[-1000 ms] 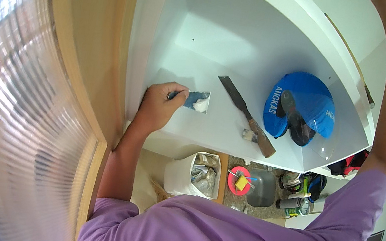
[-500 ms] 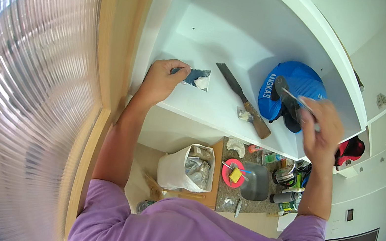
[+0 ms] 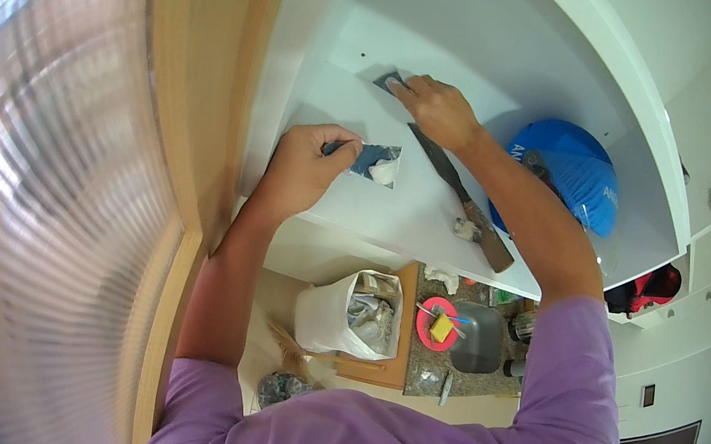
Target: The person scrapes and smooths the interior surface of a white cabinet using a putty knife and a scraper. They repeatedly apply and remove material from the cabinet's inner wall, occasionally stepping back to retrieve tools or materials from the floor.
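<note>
Left hand (image 3: 304, 168): closed in a pinch between thumb and fingers, gripping the near end of a flat, dark blue-grey rectangular plate (image 3: 363, 158); the plate lies over the white shelf floor, its contact with the surface unclear. On the plate's right end: one lump of white paste (image 3: 386, 171).

Right hand (image 3: 439, 110): fingers closed on a small, thin, dark flat spreader (image 3: 385, 82), held near the back of the white shelf compartment (image 3: 458, 31), beyond the plate. Whether the spreader touches the surface cannot be told.

Long dark metal scraper with a brown wooden handle (image 3: 460, 196): lying diagonally on the shelf, right of the plate, blade end below the right hand. Small clear packet with pale contents (image 3: 466, 229): just beside the handle.

Rounded blue helmet with white lettering and a clear visor (image 3: 572, 158): right end of the shelf, partly behind the right forearm.

Below the shelf: a speckled stone counter (image 3: 424, 381) with an inset grey metal sink (image 3: 480, 342); a round pink dish (image 3: 424, 332) bearing a yellow sponge (image 3: 441, 329); to the left, a white bag-like container (image 3: 318, 318) filled with mixed wrappings.
</note>
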A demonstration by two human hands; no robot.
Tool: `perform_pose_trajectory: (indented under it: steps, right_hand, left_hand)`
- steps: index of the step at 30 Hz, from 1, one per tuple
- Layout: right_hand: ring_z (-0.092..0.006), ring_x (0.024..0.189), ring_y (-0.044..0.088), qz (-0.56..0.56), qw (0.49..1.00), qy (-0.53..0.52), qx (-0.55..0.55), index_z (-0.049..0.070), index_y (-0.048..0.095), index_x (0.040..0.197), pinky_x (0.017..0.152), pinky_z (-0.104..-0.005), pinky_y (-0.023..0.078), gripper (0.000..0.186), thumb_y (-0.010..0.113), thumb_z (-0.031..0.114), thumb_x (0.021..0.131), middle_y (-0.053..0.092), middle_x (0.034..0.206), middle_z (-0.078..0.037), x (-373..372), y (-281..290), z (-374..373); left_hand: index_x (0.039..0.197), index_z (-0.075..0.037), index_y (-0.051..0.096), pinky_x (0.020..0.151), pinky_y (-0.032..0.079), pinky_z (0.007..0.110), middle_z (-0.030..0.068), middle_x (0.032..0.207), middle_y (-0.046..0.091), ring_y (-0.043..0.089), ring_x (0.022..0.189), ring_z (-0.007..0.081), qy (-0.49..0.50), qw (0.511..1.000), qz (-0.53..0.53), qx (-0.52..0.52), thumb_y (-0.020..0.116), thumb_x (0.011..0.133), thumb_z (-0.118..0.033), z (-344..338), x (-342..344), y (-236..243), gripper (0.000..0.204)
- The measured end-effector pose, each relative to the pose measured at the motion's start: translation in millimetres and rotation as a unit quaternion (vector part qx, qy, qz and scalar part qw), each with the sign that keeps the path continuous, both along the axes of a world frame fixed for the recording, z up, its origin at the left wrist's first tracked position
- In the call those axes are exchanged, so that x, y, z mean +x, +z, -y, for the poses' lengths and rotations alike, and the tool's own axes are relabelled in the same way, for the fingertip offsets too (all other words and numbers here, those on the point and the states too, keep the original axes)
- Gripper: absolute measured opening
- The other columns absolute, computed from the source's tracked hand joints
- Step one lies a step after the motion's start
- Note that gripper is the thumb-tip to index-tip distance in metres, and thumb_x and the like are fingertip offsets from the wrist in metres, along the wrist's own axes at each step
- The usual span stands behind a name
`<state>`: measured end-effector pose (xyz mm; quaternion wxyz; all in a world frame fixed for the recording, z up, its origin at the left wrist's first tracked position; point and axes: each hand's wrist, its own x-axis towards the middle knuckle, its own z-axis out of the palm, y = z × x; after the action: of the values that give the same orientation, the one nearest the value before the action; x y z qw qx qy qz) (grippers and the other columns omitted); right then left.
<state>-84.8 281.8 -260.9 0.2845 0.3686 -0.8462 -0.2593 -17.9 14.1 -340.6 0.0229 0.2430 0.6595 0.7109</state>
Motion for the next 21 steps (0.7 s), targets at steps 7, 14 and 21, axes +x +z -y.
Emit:
perform_pose_trajectory:
  steps: [7, 14, 21]
  right_hand:
    - [-0.0257, 0.093, 0.069, -0.014, 0.999, 0.019, 0.031, 0.002, 0.065, 0.127, 0.074, -0.0343, 0.061, 0.045, 0.064, 0.004, 0.082, 0.066, 0.104, -0.012, -65, -15, 16]
    - [-0.0265, 0.080, 0.071, -0.016, 0.989, 0.064, -0.132, 0.005, 0.071, 0.117, 0.068, -0.0352, 0.060, 0.030, 0.071, 0.008, 0.086, 0.070, 0.097, -0.010, -58, -7, 13]
    - [-0.0292, 0.070, 0.070, -0.049, 0.961, 0.060, -0.265, 0.003, 0.073, 0.104, 0.061, -0.0366, 0.057, 0.014, 0.070, 0.007, 0.091, 0.071, 0.087, -0.012, -27, 38, 26]
  left_hand:
    - [0.105, 0.004, 0.074, 0.062, 0.043, 0.025, -0.0006, 0.078, 0.064, 0.050, 0.070, 0.0055, 0.014, 1.000, 0.015, -0.013, 0.068, 0.096, -0.018, 3, 1, 3, 0.025]
    - [0.105, 0.005, 0.074, 0.063, 0.042, 0.024, -0.0034, 0.078, 0.061, 0.050, 0.072, 0.0051, 0.007, 1.000, 0.020, -0.022, 0.068, 0.098, -0.017, 2, 1, 4, 0.024]
    - [0.104, 0.005, 0.074, 0.064, 0.043, 0.024, -0.0027, 0.078, 0.062, 0.050, 0.072, 0.0053, 0.008, 1.000, 0.005, -0.010, 0.068, 0.097, -0.017, 3, 4, 2, 0.023]
